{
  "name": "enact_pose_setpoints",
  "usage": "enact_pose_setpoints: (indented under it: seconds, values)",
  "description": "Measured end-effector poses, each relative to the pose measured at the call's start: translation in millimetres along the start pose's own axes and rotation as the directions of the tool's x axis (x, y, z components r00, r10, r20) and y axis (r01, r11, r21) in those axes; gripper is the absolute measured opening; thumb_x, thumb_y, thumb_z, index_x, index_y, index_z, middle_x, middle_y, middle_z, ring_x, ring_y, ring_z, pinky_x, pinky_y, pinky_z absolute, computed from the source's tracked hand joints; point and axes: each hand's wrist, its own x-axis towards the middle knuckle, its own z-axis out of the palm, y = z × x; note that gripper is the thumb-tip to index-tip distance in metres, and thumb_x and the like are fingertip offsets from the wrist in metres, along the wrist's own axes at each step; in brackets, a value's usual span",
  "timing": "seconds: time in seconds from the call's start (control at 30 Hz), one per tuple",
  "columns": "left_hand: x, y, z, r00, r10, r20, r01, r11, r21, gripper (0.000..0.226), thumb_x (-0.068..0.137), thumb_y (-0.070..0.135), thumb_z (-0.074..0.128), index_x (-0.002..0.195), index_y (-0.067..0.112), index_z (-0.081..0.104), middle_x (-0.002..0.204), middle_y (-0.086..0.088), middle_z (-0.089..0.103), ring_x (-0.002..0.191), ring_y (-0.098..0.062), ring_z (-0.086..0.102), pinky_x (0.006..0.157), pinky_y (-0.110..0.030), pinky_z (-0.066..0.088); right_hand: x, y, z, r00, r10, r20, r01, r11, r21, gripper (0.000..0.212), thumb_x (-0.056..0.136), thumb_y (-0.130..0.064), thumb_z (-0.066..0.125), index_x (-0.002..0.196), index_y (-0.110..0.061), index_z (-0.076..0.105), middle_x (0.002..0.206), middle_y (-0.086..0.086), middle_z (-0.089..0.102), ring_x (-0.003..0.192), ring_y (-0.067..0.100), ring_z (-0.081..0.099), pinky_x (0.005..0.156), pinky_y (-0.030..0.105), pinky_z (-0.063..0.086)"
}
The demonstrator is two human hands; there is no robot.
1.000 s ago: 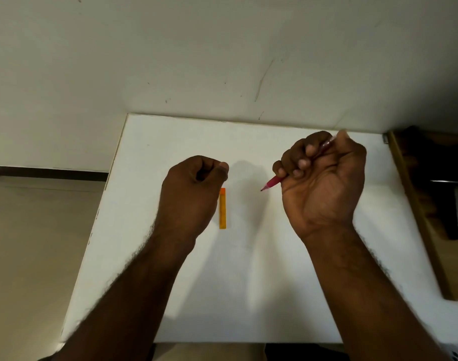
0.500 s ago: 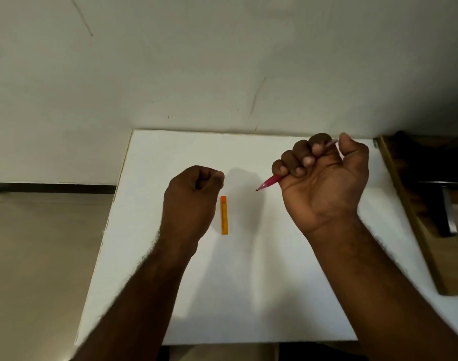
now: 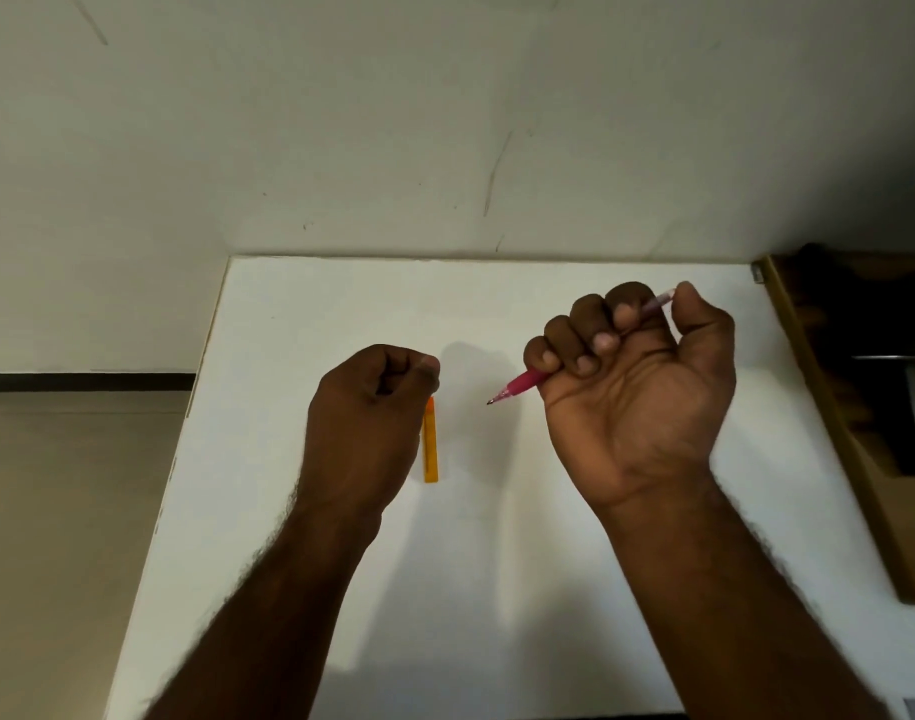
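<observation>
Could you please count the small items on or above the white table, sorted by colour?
Pink: 1, the pen gripped in the right hand
Orange: 1, the stick lying on the table
Total: 2

Over the white worktop (image 3: 497,589), the right hand (image 3: 637,402) at 2 o'clock grips a pink pen (image 3: 523,380) in its fist, tip pointing toward 8 o'clock, while the left hand (image 3: 367,407), curled near the centre, sits at 9 o'clock of an orange stick (image 3: 431,449) lying 12-to-6.

no legible txt, labels, nos.
</observation>
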Motion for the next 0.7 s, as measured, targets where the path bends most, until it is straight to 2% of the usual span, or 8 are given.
enact_pose_setpoints:
  seconds: [0.1,0.33,0.7]
  values:
    - [-0.6,-0.3,1.7,1.0,-0.003,0.005,0.003,1.0,0.004,0.014,0.091,0.029,0.067,0.08,0.024,0.074,0.081,0.012,0.075,0.076,-0.006,0.069,0.07,-0.025,0.049,6.1,1.0,-4.5,1.0,0.018,-0.022,-0.019,1.0,-0.009,0.04,0.098,-0.039,0.029,0.069,-0.014,0.041,0.061,0.001,0.033,0.056,0.017,0.025,0.057,0.032,0.034]
    - [-1.6,-2.5,6.8,1.0,-0.017,0.02,0.017,1.0,-0.008,0.014,0.091,0.028,0.067,0.079,0.023,0.074,0.08,0.01,0.075,0.082,-0.014,0.071,0.07,-0.026,0.047,17.4,3.8,-16.8,0.998,0.039,-0.052,-0.04,0.999,-0.014,0.038,0.096,-0.039,0.03,0.068,-0.015,0.041,0.061,0.0,0.033,0.056,0.017,0.025,0.057,0.031,0.034]
    - [0.1,-6.2,6.5,1.0,0.012,0.002,-0.012,1.0,0.0,0.013,0.091,0.028,0.067,0.081,0.024,0.073,0.081,0.011,0.075,0.082,-0.012,0.071,0.073,-0.026,0.05,20.8,18.9,-24.3,0.993,0.104,-0.056,-0.1,0.993,0.07,0.04,0.098,-0.041,0.031,0.069,-0.015,0.043,0.061,0.0,0.035,0.055,0.016,0.027,0.058,0.031,0.033]
